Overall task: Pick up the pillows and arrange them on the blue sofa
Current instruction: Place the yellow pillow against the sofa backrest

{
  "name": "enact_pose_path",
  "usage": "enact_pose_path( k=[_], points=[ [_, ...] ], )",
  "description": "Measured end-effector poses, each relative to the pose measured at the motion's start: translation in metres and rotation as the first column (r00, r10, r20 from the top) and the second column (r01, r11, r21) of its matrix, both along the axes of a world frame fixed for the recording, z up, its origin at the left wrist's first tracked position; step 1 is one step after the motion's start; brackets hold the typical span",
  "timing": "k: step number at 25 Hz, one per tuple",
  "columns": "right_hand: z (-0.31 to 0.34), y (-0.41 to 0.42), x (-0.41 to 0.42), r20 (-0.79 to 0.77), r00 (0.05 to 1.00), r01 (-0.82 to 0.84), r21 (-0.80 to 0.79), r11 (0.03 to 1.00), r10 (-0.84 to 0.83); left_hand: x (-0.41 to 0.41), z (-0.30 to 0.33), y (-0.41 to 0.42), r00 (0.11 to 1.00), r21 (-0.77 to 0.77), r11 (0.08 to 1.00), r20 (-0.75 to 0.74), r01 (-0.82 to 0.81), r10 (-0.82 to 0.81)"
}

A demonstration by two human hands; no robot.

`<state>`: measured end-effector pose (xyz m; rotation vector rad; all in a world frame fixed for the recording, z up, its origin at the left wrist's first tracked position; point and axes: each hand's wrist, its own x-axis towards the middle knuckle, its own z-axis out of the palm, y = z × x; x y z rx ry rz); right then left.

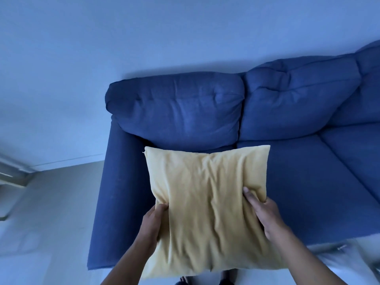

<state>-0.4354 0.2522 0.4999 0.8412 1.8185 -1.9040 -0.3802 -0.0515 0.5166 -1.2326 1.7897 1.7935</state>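
Note:
A yellow square pillow (205,202) is held out in front of me over the left seat of the blue sofa (308,182). My left hand (153,223) grips the pillow's left edge. My right hand (265,214) grips its right edge, thumb pressed into the fabric. The pillow's far edge reaches the base of the left back cushion (176,108). It hides most of the left seat cushion. No other pillow is in view.
The sofa's left armrest (115,192) runs beside the pillow. A second back cushion (298,99) and seat stretch to the right. A pale wall stands behind the sofa, and light floor (51,202) lies to the left. My feet show at the bottom edge.

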Motion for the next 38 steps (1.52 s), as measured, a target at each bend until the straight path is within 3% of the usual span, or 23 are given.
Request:
enact_pose_path(
  k=[3, 8, 17, 19, 23, 27, 29, 32, 33, 36, 38],
  points=[
    [-0.009, 0.000, -0.038, 0.001, 0.998, -0.064, -0.022, 0.998, 0.064, -0.024, -0.014, -0.002, 1.000, -0.005, 1.000, 0.026, -0.014, 0.014],
    [-0.026, -0.018, -0.100, -0.045, 0.988, -0.152, -0.064, 0.986, 0.149, -0.081, -0.054, -0.044, 0.997, -0.001, 1.000, -0.074, 0.001, -0.001],
    [-0.100, -0.075, -0.236, -0.109, 0.991, -0.074, 0.046, 0.996, 0.078, -0.219, -0.121, -0.111, 0.977, -0.163, 0.987, -0.211, -0.016, -0.019],
    [-0.116, -0.088, -0.258, -0.101, 0.993, -0.053, 0.089, 0.995, 0.062, -0.246, -0.143, -0.118, 0.979, -0.215, 0.976, -0.187, 0.039, -0.081],
    [-0.145, -0.103, -0.290, 0.037, 0.995, -0.096, 0.129, 0.987, 0.092, -0.282, -0.174, -0.122, 0.989, -0.133, 0.986, -0.093, 0.105, -0.118],
    [-0.138, -0.107, -0.306, 0.097, 0.994, -0.071, 0.200, 0.977, 0.052, -0.297, -0.171, -0.136, 0.989, -0.171, 0.978, -0.067, 0.123, -0.136],
    [-0.120, -0.104, -0.319, 0.016, 0.999, 0.029, 0.191, 0.981, -0.033, -0.317, -0.154, -0.150, 0.988, -0.140, 0.990, -0.152, -0.010, -0.011],
    [-0.087, -0.101, -0.351, -0.146, 0.974, 0.185, 0.073, 0.980, -0.173, -0.362, -0.118, -0.169, 0.923, 0.023, 0.969, -0.298, -0.246, 0.242],
    [-0.077, -0.101, -0.361, -0.167, 0.970, 0.190, 0.060, 0.980, -0.178, -0.374, -0.108, -0.171, 0.915, 0.020, 0.968, -0.322, -0.250, 0.243],
    [-0.060, -0.103, -0.373, -0.166, 0.985, 0.079, 0.182, 0.980, -0.049, -0.384, -0.100, -0.168, 0.953, -0.185, 0.976, -0.299, -0.113, 0.054],
    [-0.048, -0.099, -0.374, -0.178, 0.984, 0.063, 0.225, 0.972, -0.022, -0.378, -0.095, -0.172, 0.934, -0.230, 0.959, -0.350, -0.163, 0.075]
  ],
)
